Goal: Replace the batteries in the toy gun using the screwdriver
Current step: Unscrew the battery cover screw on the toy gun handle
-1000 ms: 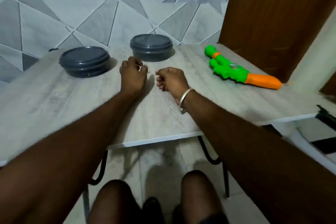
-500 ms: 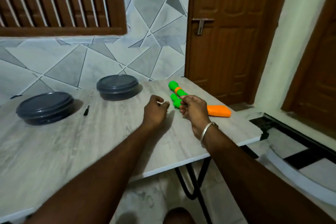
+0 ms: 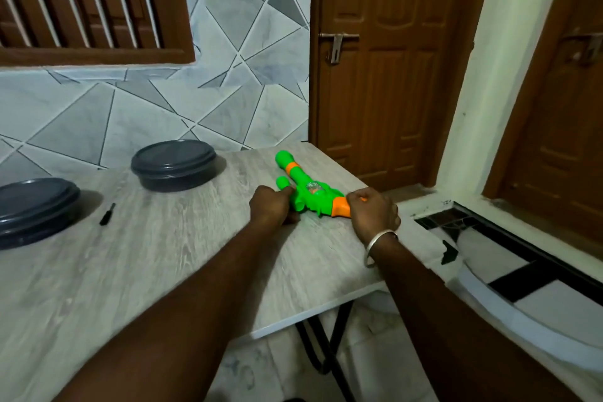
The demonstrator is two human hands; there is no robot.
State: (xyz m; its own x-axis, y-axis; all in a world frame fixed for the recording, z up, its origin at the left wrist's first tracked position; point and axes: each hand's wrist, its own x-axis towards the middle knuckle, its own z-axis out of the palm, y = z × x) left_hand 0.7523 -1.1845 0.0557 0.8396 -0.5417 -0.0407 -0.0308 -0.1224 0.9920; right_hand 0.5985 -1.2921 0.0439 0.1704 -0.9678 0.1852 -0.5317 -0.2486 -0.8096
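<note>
A grey wood-grain table (image 3: 163,271) with black metal legs (image 3: 329,349) stands against a wall (image 3: 228,75) of pale grey tiles cut by dark diagonal lines. Above it, upper left, is a brown wooden window (image 3: 88,0) with slats. To the right of the tiles is a brown panelled door (image 3: 385,81) with a metal latch (image 3: 337,46). A cream pillar (image 3: 483,75) separates it from a second brown door (image 3: 561,127) at the far right. The floor (image 3: 277,372) is pale and marbled, with black and white tiles (image 3: 522,274) on the right. The light is dim.
</note>
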